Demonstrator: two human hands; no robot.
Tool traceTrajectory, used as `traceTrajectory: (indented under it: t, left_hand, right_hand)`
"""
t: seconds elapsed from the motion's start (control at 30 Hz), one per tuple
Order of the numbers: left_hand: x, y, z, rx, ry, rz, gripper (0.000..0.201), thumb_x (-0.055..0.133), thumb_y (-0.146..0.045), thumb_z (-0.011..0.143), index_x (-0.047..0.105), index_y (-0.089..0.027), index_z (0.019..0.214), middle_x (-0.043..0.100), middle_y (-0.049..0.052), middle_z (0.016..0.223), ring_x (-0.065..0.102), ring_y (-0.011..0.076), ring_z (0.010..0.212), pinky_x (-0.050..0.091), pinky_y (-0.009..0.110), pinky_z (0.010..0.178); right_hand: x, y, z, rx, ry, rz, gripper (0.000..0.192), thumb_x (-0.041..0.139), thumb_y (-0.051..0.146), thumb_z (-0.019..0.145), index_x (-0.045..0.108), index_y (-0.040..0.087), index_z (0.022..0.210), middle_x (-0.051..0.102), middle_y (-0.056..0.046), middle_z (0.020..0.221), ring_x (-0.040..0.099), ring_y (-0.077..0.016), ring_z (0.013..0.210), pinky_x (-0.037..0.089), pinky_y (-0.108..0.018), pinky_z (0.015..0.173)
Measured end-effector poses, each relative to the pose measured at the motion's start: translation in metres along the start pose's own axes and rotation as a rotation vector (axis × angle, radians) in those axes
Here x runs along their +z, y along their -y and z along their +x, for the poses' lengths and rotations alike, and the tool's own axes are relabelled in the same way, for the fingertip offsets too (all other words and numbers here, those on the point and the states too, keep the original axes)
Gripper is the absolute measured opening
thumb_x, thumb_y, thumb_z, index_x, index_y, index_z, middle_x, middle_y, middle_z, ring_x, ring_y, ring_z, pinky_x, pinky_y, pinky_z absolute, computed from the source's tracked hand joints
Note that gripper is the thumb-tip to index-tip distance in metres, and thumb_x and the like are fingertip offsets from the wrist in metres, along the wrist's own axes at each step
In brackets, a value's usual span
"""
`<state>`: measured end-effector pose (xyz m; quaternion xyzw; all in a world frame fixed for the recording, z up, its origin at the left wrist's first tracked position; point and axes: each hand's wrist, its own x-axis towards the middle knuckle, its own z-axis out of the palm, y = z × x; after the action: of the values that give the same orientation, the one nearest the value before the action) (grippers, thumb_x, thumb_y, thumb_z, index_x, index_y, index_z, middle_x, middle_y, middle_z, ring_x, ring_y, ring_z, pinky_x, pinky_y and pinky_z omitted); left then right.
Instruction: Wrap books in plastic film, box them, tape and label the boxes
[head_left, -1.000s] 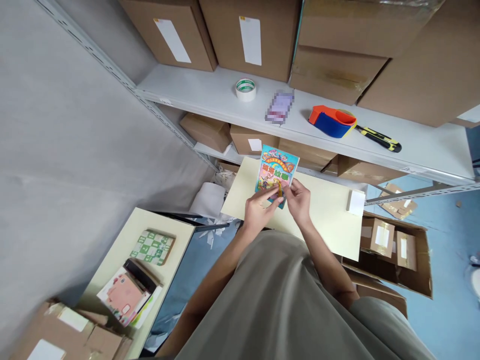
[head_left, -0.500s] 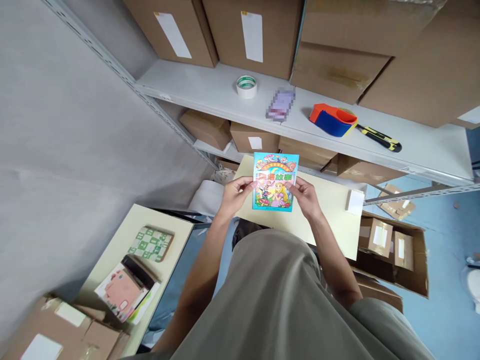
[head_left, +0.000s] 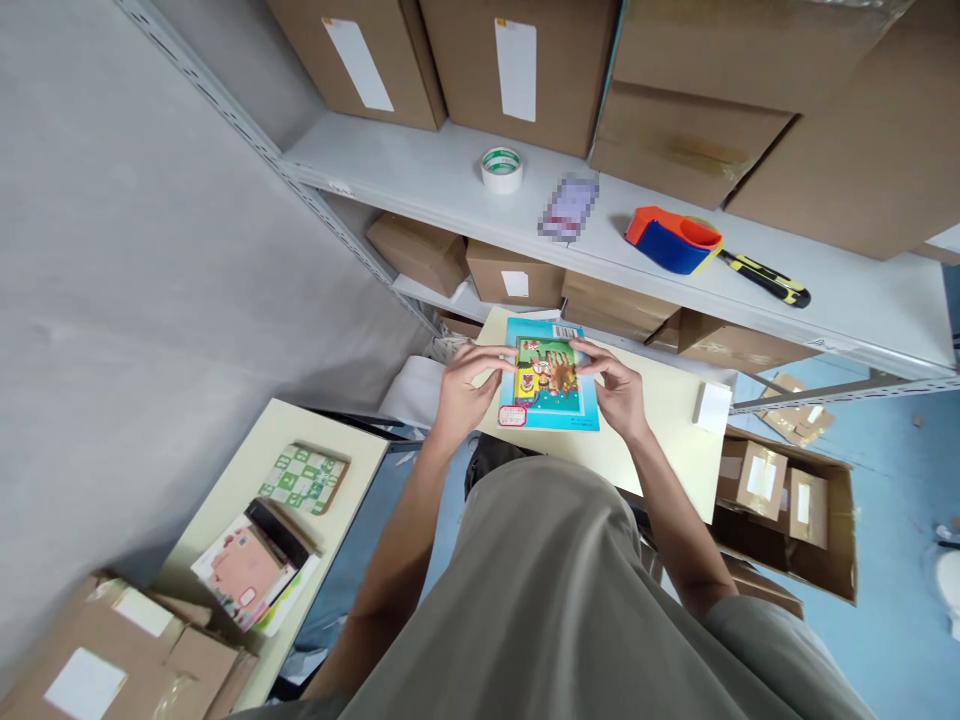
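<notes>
A thin blue storybook [head_left: 547, 412] is in front of me over the cream table, its back cover facing up. The cover has a barcode at the top, a colourful cartoon picture in the middle and a small red-framed label at the lower left. My left hand [head_left: 469, 385] grips the left edge, its fingertips reaching onto the cover. On the opposite edge, my right hand [head_left: 616, 385] holds the book with its fingers and thumb over the side. The fingers beneath the book are hidden.
Above the cream table [head_left: 660, 420], a grey shelf [head_left: 420, 170] carries cartons, a tape roll [head_left: 502, 171], a blurred phone-like item [head_left: 568, 208], an orange-blue tape dispenser [head_left: 673, 240] and a cutter [head_left: 769, 278]. Books [head_left: 304, 478] lie on a left side table; an open carton [head_left: 840, 540] stands right.
The storybook has been turned over: its front cover faced up before, and now its back cover does. Both hands are still at its two sides.
</notes>
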<state>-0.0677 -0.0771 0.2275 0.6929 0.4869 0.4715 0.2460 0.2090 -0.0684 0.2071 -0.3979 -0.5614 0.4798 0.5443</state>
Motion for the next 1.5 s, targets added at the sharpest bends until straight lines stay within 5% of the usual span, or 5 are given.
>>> traceTrajectory:
  t: [0.4, 0.6, 0.7, 1.13, 1.5]
  left_hand:
    - [-0.002, 0.005, -0.004, -0.135, -0.045, -0.152, 0.023, 0.077, -0.046, 0.105, 0.082, -0.026, 0.094, 0.089, 0.009, 0.107, 0.078, 0.0245, 0.098, 0.055, 0.037, 0.083]
    - [0.001, 0.007, -0.009, -0.317, -0.060, -0.217, 0.044, 0.092, -0.064, 0.092, 0.080, -0.023, 0.102, 0.086, 0.008, 0.102, 0.076, 0.0204, 0.087, 0.054, 0.030, 0.077]
    - [0.000, 0.008, -0.010, -0.306, -0.026, -0.207, 0.048, 0.081, -0.069, 0.100, 0.088, -0.023, 0.111, 0.088, 0.011, 0.113, 0.078, 0.0246, 0.098, 0.059, 0.034, 0.084]
    - [0.012, 0.013, 0.001, -0.513, -0.096, -0.257, 0.054, 0.096, -0.073, 0.080, 0.090, -0.020, 0.086, 0.085, 0.008, 0.079, 0.077, 0.0246, 0.075, 0.059, 0.033, 0.068]
    - [0.017, 0.011, 0.001, -0.452, -0.117, -0.261, 0.067, 0.077, -0.086, 0.095, 0.092, -0.021, 0.103, 0.088, 0.007, 0.092, 0.069, 0.0165, 0.064, 0.057, 0.030, 0.060]
  right_hand:
    - [-0.005, 0.004, -0.001, 0.071, 0.070, -0.011, 0.045, 0.088, 0.078, 0.094, 0.092, 0.034, 0.104, 0.085, -0.010, 0.133, 0.077, -0.0337, 0.138, 0.064, -0.054, 0.121]
    - [-0.007, -0.003, -0.005, 0.241, 0.000, 0.017, 0.078, 0.095, 0.072, 0.089, 0.075, 0.033, 0.154, 0.080, 0.001, 0.092, 0.069, -0.0187, 0.070, 0.069, -0.034, 0.057]
    - [-0.008, 0.000, -0.005, 0.242, -0.013, 0.009, 0.069, 0.094, 0.069, 0.090, 0.079, 0.032, 0.147, 0.079, 0.001, 0.091, 0.065, -0.0154, 0.065, 0.063, -0.028, 0.048]
    - [0.005, 0.003, -0.006, 0.353, 0.106, -0.025, 0.071, 0.081, 0.092, 0.090, 0.073, 0.023, 0.076, 0.085, -0.009, 0.074, 0.080, -0.0214, 0.062, 0.063, -0.029, 0.053]
    - [0.000, -0.012, -0.008, 0.369, 0.058, 0.065, 0.075, 0.073, 0.098, 0.092, 0.085, 0.024, 0.097, 0.091, -0.011, 0.104, 0.086, -0.0266, 0.090, 0.073, -0.042, 0.085]
